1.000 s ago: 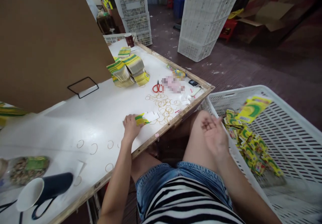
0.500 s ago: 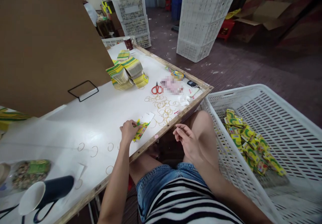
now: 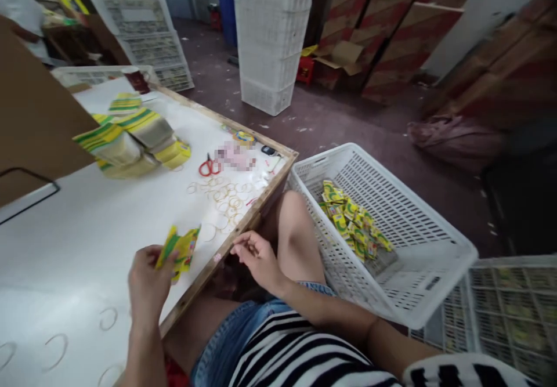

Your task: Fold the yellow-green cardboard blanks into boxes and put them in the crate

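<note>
At tabletop [image 3: 87, 230] edge: left hand [image 3: 150, 279] grip pinching packet [image 3: 179, 250], yellow-green, raised near wooden rim. Right hand [image 3: 262, 264] near rim corner, fingers curled; whether grip closes on anything, cannot tell. Rubber bands [image 3: 226, 198] scattered beyond packet; scissors [image 3: 209, 167], red-handled, beside them. Stacks [image 3: 143, 134] of yellow-green packaging farther back, mug [image 3: 137, 79] behind. Basket [image 3: 391, 224], white, stands beside knee [image 3: 293, 219], holding pile [image 3: 352, 219] of yellow packets.
</note>
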### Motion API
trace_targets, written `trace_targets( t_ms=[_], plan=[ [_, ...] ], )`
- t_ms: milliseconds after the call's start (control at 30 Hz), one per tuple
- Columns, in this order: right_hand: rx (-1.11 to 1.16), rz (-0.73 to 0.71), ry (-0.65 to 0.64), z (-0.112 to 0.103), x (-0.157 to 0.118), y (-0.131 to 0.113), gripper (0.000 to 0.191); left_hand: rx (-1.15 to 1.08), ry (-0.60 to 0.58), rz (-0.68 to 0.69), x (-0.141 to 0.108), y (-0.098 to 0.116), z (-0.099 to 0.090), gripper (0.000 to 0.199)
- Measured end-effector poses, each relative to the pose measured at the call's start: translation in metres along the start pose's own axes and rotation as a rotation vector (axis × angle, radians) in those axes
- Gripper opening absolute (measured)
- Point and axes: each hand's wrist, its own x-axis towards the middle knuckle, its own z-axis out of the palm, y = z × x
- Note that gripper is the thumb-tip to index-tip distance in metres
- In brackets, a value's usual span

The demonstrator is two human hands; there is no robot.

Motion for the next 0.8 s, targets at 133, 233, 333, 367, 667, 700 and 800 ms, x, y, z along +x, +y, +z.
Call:
trace_targets(
  t_ms=[133, 233, 333, 367, 667, 700, 800],
  plan=[
    [-0.362, -0.485, 0.014, 0.002, -0.007, -0.019, 0.031, -0.309, 0.166, 0.163, -0.056, 0.031, 0.004, 0.042],
    [-0.473, -0.643, -0.150, 0.006, -0.009, -0.027, 0.049, -0.365, 0.059, 0.277, -0.092, 0.044, 0.017, 0.034],
    [-0.427, -0.593, -0.172, 0.009, -0.010, -0.023, 0.047, -0.429, 0.069, 0.263, -0.105, 0.042, 0.029, 0.032],
    [-0.403, -0.559, -0.136, 0.009, -0.010, -0.021, 0.043, -0.459, 0.038, 0.242, -0.105, 0.039, 0.031, 0.031],
    [-0.234, -0.329, -0.075, 0.001, -0.019, -0.016, 0.027, -1.027, -0.812, -0.086, -0.096, 0.024, 0.040, 0.057],
    [-0.225, -0.315, -0.083, 0.000, -0.020, -0.016, 0.026, -1.079, -0.860, -0.117, -0.098, 0.025, 0.042, 0.055],
    [-0.236, -0.289, -0.075, -0.003, -0.024, -0.014, 0.024, -1.183, -0.892, -0.162, -0.104, 0.028, 0.048, 0.050]
  ],
)
